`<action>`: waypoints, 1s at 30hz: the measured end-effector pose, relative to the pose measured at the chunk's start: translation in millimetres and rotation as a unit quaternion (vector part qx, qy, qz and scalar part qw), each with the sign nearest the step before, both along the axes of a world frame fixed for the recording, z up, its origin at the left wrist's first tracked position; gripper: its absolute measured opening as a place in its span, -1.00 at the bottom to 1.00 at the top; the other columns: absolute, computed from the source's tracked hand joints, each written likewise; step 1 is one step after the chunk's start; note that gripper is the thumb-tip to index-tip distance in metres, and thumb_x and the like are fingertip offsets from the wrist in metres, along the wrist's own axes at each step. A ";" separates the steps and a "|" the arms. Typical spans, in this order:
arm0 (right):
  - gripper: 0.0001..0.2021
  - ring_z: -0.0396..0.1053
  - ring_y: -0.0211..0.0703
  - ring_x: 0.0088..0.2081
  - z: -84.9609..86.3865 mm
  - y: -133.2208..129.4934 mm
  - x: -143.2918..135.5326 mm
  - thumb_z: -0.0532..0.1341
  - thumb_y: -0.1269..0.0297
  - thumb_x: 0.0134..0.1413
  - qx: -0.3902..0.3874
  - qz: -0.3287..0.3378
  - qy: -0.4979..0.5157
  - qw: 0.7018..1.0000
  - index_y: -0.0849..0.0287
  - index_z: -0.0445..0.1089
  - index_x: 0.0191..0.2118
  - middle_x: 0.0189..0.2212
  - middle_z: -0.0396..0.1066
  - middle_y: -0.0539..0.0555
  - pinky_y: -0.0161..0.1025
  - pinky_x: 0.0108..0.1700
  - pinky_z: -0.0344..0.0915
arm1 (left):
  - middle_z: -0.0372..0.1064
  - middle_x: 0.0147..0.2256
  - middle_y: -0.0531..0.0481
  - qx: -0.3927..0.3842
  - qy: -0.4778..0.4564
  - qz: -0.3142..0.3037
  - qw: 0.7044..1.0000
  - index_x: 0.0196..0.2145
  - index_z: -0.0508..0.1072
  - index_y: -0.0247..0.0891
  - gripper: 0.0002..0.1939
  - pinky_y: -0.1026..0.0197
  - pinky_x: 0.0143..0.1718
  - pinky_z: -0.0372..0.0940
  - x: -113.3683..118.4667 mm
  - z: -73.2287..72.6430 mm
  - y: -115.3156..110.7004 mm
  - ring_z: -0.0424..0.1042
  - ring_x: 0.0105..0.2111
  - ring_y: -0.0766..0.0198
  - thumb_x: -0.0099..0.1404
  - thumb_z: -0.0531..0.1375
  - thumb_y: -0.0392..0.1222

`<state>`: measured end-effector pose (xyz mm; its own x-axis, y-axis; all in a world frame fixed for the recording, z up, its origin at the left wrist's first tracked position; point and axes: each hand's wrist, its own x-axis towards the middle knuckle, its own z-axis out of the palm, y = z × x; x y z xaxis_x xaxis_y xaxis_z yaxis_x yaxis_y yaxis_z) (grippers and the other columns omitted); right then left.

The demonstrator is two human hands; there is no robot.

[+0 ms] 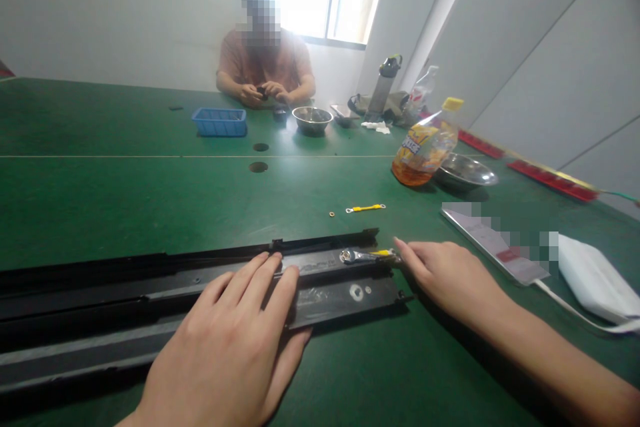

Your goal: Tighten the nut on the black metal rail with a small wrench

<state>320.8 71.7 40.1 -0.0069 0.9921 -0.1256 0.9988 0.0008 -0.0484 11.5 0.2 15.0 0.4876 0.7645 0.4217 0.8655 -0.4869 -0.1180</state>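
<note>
Two long black metal rails [330, 300] lie side by side on the green table, running off to the left. My left hand [235, 333] lies across them, its fingers over the top and its thumb at the near edge, holding them. At the right end of the far rail, the ring end of a wrench [353, 256] sits on a fastener. My right hand [440, 270] has its fingers curled round the wrench's other end, thumb stretched forward. A yellow wire [383, 253] shows beside the wrench, partly hidden. Beyond the rails lie a yellow wire with ring terminals [367, 209] and a small washer [331, 214].
A drink bottle [425, 147] and a steel bowl [465, 173] stand at the right, behind a phone [490, 247] with a white cable. Farther off are a blue bin [220, 123] and another bowl [313, 120]. A person [265, 70] sits opposite, handling a small dark object.
</note>
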 end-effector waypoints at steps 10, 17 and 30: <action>-0.38 0.60 0.13 -0.28 -5.0 2.3 5.0 -0.08 -0.07 0.50 0.000 -0.002 0.014 1.000 0.06 0.60 -0.39 -0.36 0.65 0.18 -0.14 -0.31 0.26 | 0.48 0.21 -0.25 0.003 0.000 0.002 1.000 0.23 0.42 -0.25 -0.43 -0.18 0.07 0.41 0.1 -1.4 -0.8 0.49 0.15 -0.14 0.35 0.20 0.05; -0.38 0.60 0.15 -0.26 -2.6 2.6 4.0 -0.08 -0.08 0.50 -0.010 -0.008 0.018 1.000 0.06 0.60 -0.38 -0.34 0.66 0.19 -0.13 -0.29 0.27 | 0.47 0.21 -0.26 0.005 0.001 0.000 1.000 0.23 0.42 -0.25 -0.43 -0.19 0.07 0.41 1.2 -1.7 1.2 0.48 0.16 -0.13 0.35 0.21 0.05; -0.38 0.61 0.18 -0.25 -3.6 2.4 4.5 -0.09 -0.08 0.50 -0.008 -0.001 0.013 1.000 0.07 0.60 -0.38 -0.34 0.66 0.20 -0.13 -0.29 0.27 | 0.48 0.19 -0.27 0.012 0.002 -0.001 1.000 0.22 0.43 -0.27 -0.43 -0.19 0.04 0.43 -1.0 -1.6 -0.4 0.50 0.13 -0.14 0.34 0.21 0.07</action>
<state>325.3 74.2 36.5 -0.0081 0.9898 -0.1423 0.9972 -0.0026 -0.0749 10.5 -0.3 13.4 0.4901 0.7537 0.4379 0.8643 -0.4854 -0.1320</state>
